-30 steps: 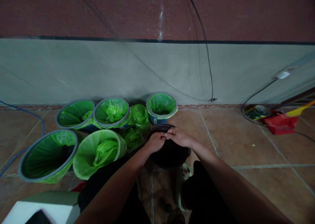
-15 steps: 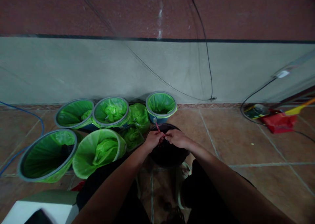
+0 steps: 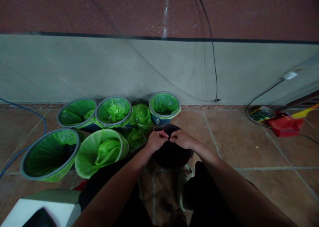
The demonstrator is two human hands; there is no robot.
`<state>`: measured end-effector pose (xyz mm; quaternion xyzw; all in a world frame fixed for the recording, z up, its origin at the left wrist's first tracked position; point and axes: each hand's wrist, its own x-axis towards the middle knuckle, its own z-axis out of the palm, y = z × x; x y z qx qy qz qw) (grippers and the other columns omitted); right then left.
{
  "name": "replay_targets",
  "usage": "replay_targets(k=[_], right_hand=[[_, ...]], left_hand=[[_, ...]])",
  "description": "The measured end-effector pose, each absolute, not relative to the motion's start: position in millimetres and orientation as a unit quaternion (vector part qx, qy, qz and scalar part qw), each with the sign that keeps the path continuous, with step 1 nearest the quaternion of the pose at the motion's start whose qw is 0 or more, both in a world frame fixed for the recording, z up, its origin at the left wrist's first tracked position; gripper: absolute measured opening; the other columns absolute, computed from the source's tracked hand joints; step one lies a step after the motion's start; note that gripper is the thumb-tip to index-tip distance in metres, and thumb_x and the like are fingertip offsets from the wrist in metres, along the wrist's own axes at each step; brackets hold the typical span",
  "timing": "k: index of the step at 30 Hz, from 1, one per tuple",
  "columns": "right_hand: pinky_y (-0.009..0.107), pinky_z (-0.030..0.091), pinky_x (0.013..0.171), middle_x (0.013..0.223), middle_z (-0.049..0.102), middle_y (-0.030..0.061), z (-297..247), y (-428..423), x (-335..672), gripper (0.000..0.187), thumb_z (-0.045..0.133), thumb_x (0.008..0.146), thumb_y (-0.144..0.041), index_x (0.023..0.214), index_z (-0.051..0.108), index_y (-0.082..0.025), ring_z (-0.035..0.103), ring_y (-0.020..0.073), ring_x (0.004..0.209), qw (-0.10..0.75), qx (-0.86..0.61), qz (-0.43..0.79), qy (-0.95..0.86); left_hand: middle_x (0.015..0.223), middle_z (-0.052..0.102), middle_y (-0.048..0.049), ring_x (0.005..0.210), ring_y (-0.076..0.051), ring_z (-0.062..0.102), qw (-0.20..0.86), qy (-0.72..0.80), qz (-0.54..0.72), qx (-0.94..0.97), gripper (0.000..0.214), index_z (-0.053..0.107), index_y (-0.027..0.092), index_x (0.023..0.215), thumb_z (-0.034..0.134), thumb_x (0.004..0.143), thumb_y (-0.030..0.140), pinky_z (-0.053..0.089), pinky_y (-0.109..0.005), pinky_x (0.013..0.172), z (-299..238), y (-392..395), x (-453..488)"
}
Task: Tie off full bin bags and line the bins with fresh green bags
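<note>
My left hand [image 3: 157,140] and my right hand [image 3: 182,139] meet fingertip to fingertip above a dark round bucket [image 3: 171,157]. A thin pink strip [image 3: 163,133] shows at the fingers of my left hand, which is closed on it. The fingers of my right hand are pinched together close beside it. What they hold is too small to make out. The bucket stands between my feet, and its inside is too dark to see into. Just behind it is a small blue bin [image 3: 164,119] lined with a green bag.
To the left stand several green-lined bins [image 3: 50,154], some with crumpled green bags inside. A white box [image 3: 52,205] is at the lower left. Along the wall hang black cables [image 3: 214,60]. A red dustpan [image 3: 285,125] lies at the right, and a blue hose [image 3: 42,119] at the left.
The pink strip stood up from my fingers before; now only a short bit shows at my left hand. Both hands stay over the bucket. The view has shifted slightly.
</note>
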<state>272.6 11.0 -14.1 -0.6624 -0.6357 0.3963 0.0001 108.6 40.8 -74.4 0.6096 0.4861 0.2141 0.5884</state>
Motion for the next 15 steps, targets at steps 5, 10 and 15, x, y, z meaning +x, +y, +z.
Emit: replay_targets(k=[5,10,15], right_hand=[[0.022,0.037,0.059,0.079,0.067,0.0044,-19.3,7.9,264.2,0.016,0.054,0.086,-0.018,0.092,0.069,-0.014,0.054,0.0111,0.063,0.052,-0.646,0.417,-0.637],[0.019,0.034,0.048,0.075,0.064,0.0002,-32.0,3.5,257.1,0.024,0.050,0.080,-0.008,0.098,0.064,-0.014,0.050,0.0077,0.052,0.104,-0.649,0.500,-0.564],[0.019,0.038,0.049,0.075,0.064,-0.0004,-36.0,4.0,256.1,0.029,0.054,0.078,-0.008,0.104,0.064,-0.015,0.053,0.0089,0.053,0.128,-0.648,0.518,-0.543]], left_hand=[[0.074,0.074,-0.0010,0.068,-0.013,0.066,0.570,0.467,0.206,0.644,0.013,0.074,0.017,0.074,0.062,0.073,0.012,0.052,-0.024,0.072,-75.5,39.7,109.9],[0.070,0.072,-0.0002,0.062,-0.012,0.063,0.558,0.493,0.205,0.636,0.019,0.073,0.016,0.074,0.058,0.070,0.006,0.050,-0.022,0.063,-74.6,39.8,110.6],[0.074,0.073,0.0003,0.065,-0.012,0.064,0.542,0.500,0.208,0.643,0.022,0.073,0.017,0.077,0.057,0.070,0.005,0.051,-0.022,0.064,-71.6,38.4,110.0]])
